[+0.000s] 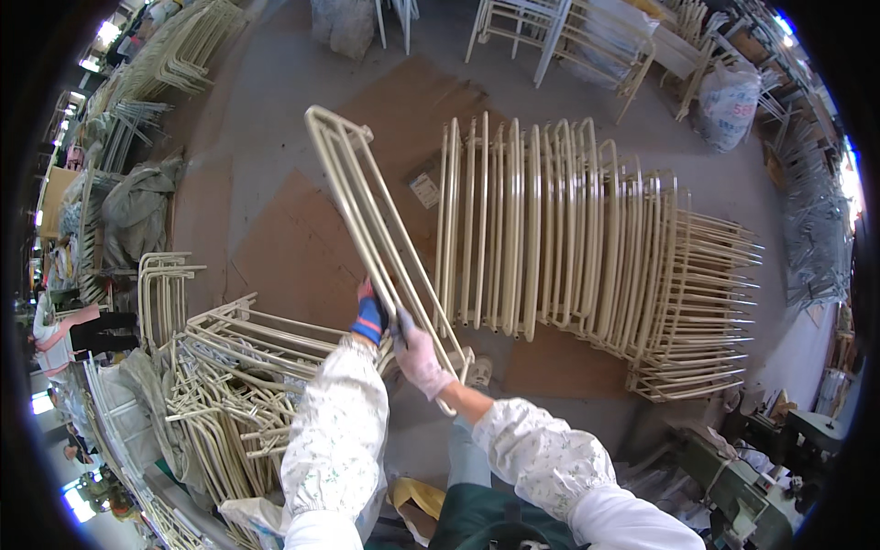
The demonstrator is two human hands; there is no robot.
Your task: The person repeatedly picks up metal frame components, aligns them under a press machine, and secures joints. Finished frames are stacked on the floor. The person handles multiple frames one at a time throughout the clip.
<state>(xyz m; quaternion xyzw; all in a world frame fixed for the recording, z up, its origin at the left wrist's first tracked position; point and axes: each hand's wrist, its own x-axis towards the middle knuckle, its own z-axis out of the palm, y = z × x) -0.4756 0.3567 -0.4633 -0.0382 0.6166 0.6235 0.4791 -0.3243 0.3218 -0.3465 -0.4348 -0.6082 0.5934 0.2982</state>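
A long cream metal tube frame [359, 220] slants across the middle, held off the floor, its far end up and to the left. My left hand [369, 313], in a blue and red glove, is wrapped round its tubing partway down. Just nearer, my right hand [422, 359], in a pale pink and grey glove, grips the same frame close to its lower end. Some fingers of both hands are hidden behind the tubes. To the right stands a long curving row of similar cream frames [534, 229], packed side by side; the held frame's edge comes close to its left end.
A tangled heap of cream tube parts [229, 394] lies at my left. Brown cardboard sheets [293, 229] cover part of the floor. A white sack [729, 105] and more frames [559, 27] stand at the back right. A green machine [733, 486] is at the near right.
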